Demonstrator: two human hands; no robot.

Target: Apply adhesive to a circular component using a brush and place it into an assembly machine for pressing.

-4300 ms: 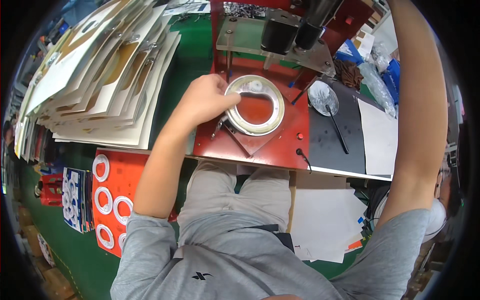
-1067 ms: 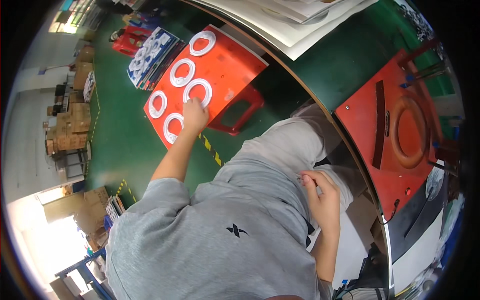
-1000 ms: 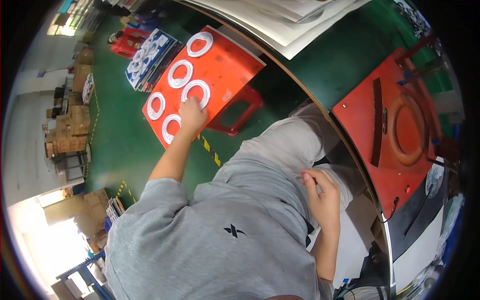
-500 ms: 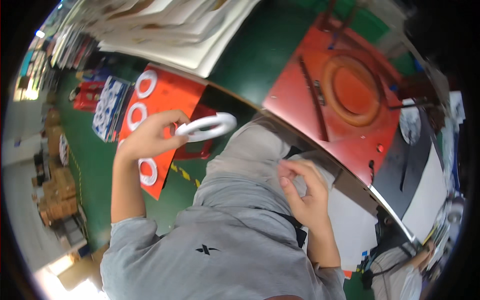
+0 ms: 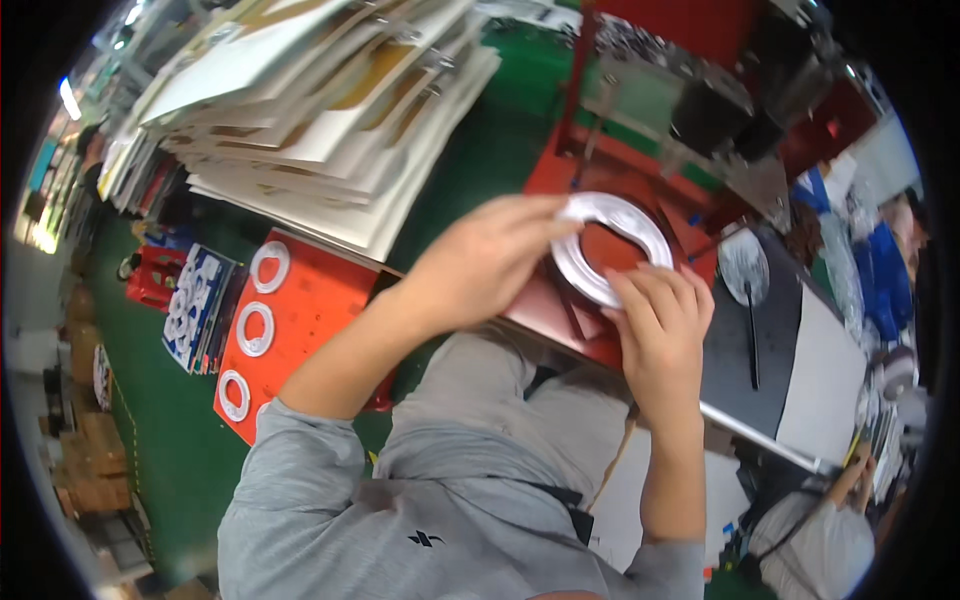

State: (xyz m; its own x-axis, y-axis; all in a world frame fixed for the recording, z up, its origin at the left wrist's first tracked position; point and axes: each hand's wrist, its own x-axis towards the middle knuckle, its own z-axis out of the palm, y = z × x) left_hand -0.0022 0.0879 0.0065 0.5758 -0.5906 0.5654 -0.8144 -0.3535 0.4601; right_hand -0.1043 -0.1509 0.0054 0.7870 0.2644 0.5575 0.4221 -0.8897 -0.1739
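A flat white ring (image 5: pixel 572 262), broad and open in the middle, is held between both my hands above the red plate (image 5: pixel 545 305) of a machine. My left hand (image 5: pixel 490 255) pinches its upper left rim, fingers closed. On the lower right rim my right hand (image 5: pixel 665 325) grips with thumb and fingers. The ring hides much of the plate beneath it, and I cannot tell whether it touches the plate. To the left, an orange-red board (image 5: pixel 305 310) carries 3 more white rings, an upper one (image 5: pixel 258 268), a middle one (image 5: pixel 243 330) and a lower one (image 5: pixel 226 395).
Stacked white sheets (image 5: pixel 300 165) rise at the far left. Red machine posts and a dark motor-like block (image 5: pixel 712 112) stand beyond the plate. A round-headed tool with a black handle (image 5: pixel 754 340) lies on a dark surface at right. Another person (image 5: pixel 815 525) is at lower right.
My left hand has carried the white ring from beside the orange-red board rightward to over the red plate. My right hand, formerly empty, has risen and taken hold of the ring.
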